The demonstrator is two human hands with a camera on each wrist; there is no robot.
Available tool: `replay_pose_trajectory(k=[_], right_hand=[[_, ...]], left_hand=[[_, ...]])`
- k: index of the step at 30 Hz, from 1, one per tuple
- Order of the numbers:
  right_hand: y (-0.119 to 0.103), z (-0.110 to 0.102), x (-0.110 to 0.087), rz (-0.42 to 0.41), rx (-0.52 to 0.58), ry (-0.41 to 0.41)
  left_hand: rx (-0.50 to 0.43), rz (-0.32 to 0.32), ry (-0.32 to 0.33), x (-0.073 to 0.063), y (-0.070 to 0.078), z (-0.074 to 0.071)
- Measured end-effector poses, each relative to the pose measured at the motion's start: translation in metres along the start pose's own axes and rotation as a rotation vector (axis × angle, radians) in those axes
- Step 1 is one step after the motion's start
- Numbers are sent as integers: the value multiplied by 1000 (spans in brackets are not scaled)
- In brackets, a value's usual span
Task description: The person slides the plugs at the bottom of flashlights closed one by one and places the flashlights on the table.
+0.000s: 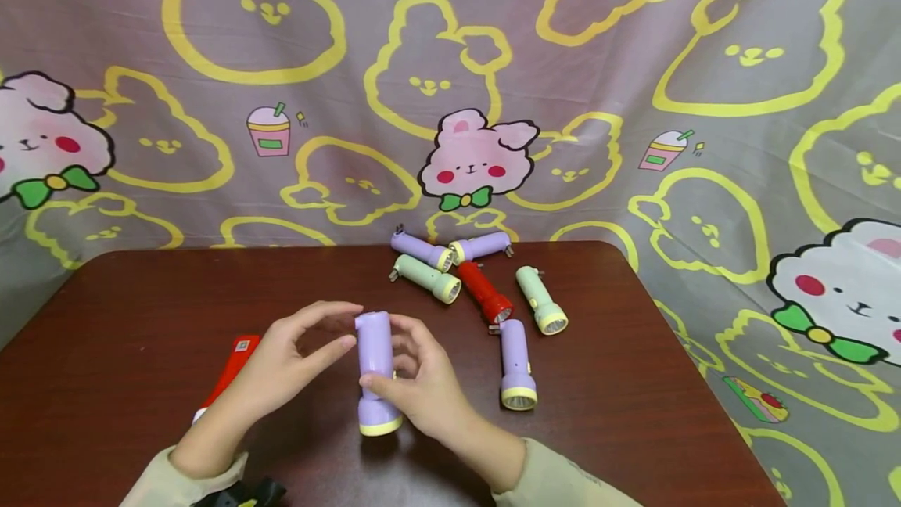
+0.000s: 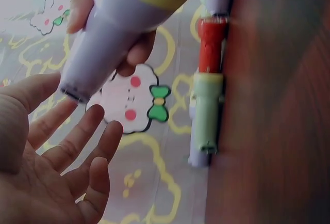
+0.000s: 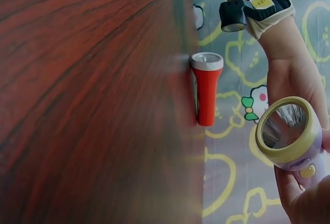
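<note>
My right hand (image 1: 425,386) grips a purple flashlight (image 1: 375,346) with a yellow rim, thumb across its near side. The flashlight is raised above the table, lens end down toward me. In the right wrist view its lens (image 3: 285,126) and a yellow button (image 3: 308,171) show. My left hand (image 1: 285,358) is beside the tail end, fingers spread and loosely bent. The left wrist view shows the left palm (image 2: 46,182) open, with the thumb tip close to the tail; whether it touches I cannot tell. Partly behind my left forearm lies a red flashlight (image 1: 228,370) with a pale head.
On the brown table (image 1: 633,429), another purple flashlight (image 1: 516,358) lies to the right. Beyond it are a green one (image 1: 540,300), a red one (image 1: 484,292), a second green one (image 1: 425,276) and two more purple ones (image 1: 422,249). A patterned cloth (image 1: 317,100) hangs behind the table.
</note>
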State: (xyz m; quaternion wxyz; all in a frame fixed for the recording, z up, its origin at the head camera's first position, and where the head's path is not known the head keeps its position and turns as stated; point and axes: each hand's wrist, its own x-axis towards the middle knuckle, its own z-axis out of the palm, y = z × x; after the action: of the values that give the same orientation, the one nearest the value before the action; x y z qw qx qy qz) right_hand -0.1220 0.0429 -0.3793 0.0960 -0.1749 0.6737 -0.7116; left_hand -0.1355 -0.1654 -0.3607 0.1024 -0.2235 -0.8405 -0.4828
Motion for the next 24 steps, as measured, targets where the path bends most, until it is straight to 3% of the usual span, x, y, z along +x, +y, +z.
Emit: replay_pose_trajectory(k=[12, 24], right_hand=[[4, 16, 10, 32, -25, 16], [10, 33, 22, 81, -42, 0]], left_hand=[[247, -18, 108, -16, -5, -41], [378, 31, 175, -30, -30, -65]])
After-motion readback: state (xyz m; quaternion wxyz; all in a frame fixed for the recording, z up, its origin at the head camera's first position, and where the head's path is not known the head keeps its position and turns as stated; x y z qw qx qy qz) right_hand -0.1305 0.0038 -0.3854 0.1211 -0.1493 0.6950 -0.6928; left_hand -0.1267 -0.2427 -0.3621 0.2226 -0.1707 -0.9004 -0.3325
